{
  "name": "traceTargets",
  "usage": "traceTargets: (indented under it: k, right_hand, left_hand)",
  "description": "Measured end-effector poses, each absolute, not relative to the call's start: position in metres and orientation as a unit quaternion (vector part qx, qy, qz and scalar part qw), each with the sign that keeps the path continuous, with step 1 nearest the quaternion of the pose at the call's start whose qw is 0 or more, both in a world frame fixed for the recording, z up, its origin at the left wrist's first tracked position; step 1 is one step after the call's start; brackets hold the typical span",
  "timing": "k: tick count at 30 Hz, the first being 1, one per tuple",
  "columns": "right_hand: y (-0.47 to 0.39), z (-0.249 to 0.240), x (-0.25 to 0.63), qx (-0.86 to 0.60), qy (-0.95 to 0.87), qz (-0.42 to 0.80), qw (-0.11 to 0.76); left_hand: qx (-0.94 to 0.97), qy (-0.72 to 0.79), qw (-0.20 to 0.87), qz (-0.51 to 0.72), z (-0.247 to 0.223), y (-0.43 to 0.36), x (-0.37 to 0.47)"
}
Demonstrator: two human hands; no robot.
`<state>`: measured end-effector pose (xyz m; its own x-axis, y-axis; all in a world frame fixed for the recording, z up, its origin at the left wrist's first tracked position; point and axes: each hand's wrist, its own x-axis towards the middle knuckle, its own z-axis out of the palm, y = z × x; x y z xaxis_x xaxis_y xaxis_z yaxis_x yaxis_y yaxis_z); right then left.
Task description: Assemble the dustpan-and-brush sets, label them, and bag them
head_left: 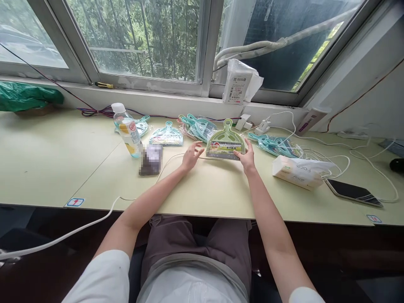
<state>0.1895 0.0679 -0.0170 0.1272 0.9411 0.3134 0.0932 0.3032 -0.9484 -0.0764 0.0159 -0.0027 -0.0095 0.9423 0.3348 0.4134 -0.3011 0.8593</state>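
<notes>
A green mini dustpan set (227, 136) in clear plastic wrap stands upright on the table, its handle pointing up and a printed label across its front. My right hand (246, 158) grips its right edge, thumb on the front and fingers behind. Just left of the set is my left hand (192, 155), fingers apart and holding nothing. Behind my left hand lies a pile of wrapped teal dustpan sets (199, 126). A single teal set (166, 134) rests to the left. More teal sets (274, 144) lie to the right.
A plastic bottle (128, 130) and a blurred dark object (150, 160) stand on the left. At right are a tissue pack (296, 172), a phone (352, 192), chargers (262, 126) and loose white cables. A white packet (241, 83) leans against the window; a screwdriver (104, 85) lies on the sill.
</notes>
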Motion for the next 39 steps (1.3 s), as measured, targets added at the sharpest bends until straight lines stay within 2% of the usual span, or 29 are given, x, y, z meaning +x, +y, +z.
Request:
traceTargets:
  k: [3, 7, 11, 17, 23, 27, 32, 39]
  right_hand:
    - [0.067, -0.02, 0.188, -0.47, -0.551, 0.374, 0.58]
    - [0.061, -0.02, 0.176, -0.454, -0.565, 0.404, 0.558]
    - [0.055, -0.016, 0.167, -0.448, -0.576, 0.425, 0.535]
    - [0.058, -0.019, 0.168, -0.445, -0.585, 0.441, 0.515]
    - [0.061, -0.02, 0.169, -0.438, -0.584, 0.454, 0.511]
    - [0.06, -0.018, 0.168, -0.442, -0.586, 0.458, 0.502]
    - [0.059, -0.017, 0.17, -0.438, -0.577, 0.488, 0.486]
    - [0.062, -0.015, 0.178, -0.467, -0.566, 0.484, 0.475]
  left_hand:
    - [0.729, 0.506, 0.124, 0.444, 0.002, 0.014, -0.079]
    - [0.799, 0.484, 0.068, 0.35, -0.003, 0.014, -0.077]
    - [0.814, 0.461, 0.088, 0.343, -0.007, 0.015, -0.074]
    - [0.764, 0.453, 0.231, 0.398, 0.002, 0.018, -0.077]
    - [0.745, 0.55, 0.115, 0.361, 0.006, 0.018, -0.08]
    - [0.729, 0.569, 0.121, 0.36, 0.001, 0.022, -0.083]
    - [0.721, 0.588, 0.078, 0.359, -0.009, 0.028, -0.084]
    - [0.715, 0.592, 0.106, 0.356, -0.014, 0.033, -0.08]
